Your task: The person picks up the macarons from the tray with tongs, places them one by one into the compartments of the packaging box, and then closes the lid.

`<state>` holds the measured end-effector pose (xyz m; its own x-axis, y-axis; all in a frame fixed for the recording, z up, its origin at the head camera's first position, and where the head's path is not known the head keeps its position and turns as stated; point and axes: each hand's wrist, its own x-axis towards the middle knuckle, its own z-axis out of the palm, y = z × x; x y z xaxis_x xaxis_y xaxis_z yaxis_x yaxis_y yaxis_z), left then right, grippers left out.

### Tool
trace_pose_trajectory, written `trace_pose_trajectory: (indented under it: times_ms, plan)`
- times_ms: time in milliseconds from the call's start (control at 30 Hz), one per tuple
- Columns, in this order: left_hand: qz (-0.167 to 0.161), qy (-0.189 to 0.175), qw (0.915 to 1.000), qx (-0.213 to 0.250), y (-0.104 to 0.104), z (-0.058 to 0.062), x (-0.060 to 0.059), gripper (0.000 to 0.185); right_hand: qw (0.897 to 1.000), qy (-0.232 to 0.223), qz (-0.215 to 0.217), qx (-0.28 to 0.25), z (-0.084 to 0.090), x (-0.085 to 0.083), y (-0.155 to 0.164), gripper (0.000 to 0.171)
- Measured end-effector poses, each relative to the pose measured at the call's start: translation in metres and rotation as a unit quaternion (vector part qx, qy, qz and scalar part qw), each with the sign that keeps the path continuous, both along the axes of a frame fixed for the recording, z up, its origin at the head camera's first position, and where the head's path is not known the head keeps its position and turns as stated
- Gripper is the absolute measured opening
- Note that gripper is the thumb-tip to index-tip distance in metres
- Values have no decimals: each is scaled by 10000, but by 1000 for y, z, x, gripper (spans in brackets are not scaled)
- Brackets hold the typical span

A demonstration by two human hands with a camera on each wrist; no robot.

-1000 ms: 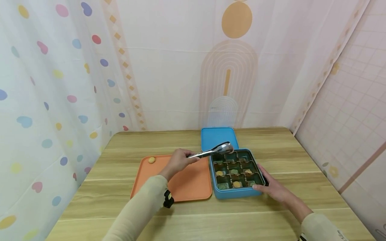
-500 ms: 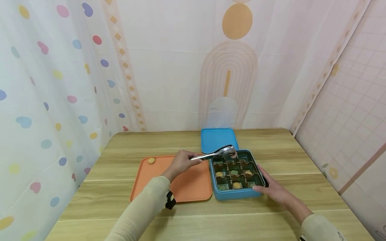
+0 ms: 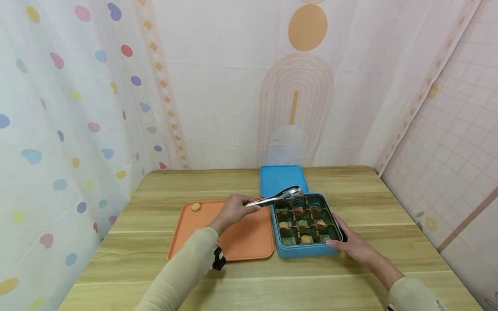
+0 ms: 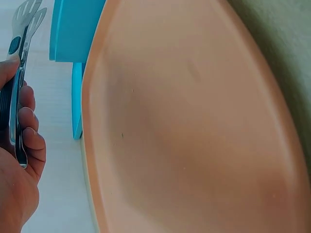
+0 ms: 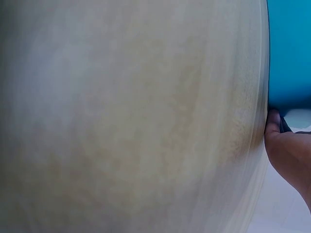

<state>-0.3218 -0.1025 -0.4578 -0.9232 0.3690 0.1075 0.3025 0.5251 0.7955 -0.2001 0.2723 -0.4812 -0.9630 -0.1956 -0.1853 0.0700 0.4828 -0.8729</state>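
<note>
My left hand (image 3: 234, 208) grips metal food tongs (image 3: 274, 198), also seen in the left wrist view, where the tongs' tips (image 4: 28, 13) stand slightly apart with no piece visible between them. The tips hover over the back of a blue box (image 3: 307, 252) with a dark divided insert. Small yellow and green pieces sit in several compartments, and a reddish piece (image 3: 298, 209) lies in a middle-column compartment below the tips. At the box's front right corner my right hand (image 3: 352, 242) holds it, thumb at the front rim and fingers along the right side.
An orange tray (image 3: 249, 237) lies left of the box, with one round yellow-brown piece (image 3: 196, 207) in its back left corner. Behind the box is a blue lid (image 3: 282, 179). A patterned curtain (image 3: 218, 86) hangs beyond the wooden table (image 3: 241, 285).
The pinkish piece held at the tongs' tips earlier has left them, and a reddish piece now shows in the box. The tongs dipped slightly; my right hand has stayed in place.
</note>
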Motion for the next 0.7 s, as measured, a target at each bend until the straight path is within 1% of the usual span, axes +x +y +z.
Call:
trace_pose_trajectory:
  times_ms: [300, 567, 700]
  plan:
    - [19, 92, 9999, -76, -7, 1, 3, 25, 10000, 31, -4, 77, 0, 1, 0, 96]
    - [74, -22, 9995, 297, -17, 2, 4, 31, 10000, 19, -20, -90, 1, 3, -1, 96]
    - [132, -15, 9992, 388, -24, 2, 4, 30, 9999, 44, -25, -95, 1, 2, -1, 97]
